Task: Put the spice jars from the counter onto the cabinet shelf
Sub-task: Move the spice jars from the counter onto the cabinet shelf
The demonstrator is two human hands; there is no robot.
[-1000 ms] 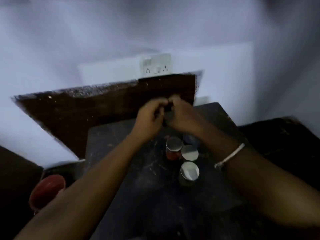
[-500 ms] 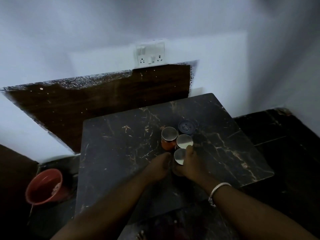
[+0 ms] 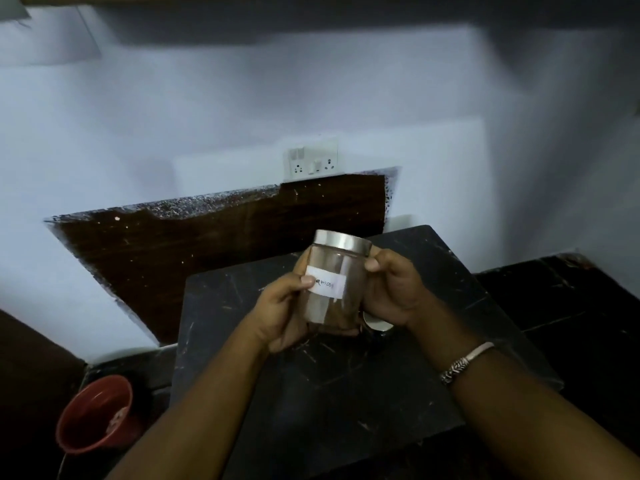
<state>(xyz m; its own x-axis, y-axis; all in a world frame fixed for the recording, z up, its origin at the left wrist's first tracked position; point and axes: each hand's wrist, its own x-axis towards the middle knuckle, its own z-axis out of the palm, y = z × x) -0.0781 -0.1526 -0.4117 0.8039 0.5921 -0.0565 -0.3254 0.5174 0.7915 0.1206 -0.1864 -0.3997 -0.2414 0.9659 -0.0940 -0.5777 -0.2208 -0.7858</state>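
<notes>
Above the dark marble worktop (image 3: pixel 346 393), at mid-scene, a glass spice jar (image 3: pixel 334 289) with a steel lid and a white label is held upright, its long axis near vertical and tipped slightly left. Both hands clasp it: the left hand (image 3: pixel 282 311) wraps its left side and base, the right hand (image 3: pixel 393 289) grips its right side. Another jar's lid (image 3: pixel 377 325) peeks out just below the right hand. No cabinet shelf shows clearly; I judge it lies up and far, equally reachable by either hand.

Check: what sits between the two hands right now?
The spice jar, held upright, left hand and right hand gripping opposite sides, above the counter. Head view.
</notes>
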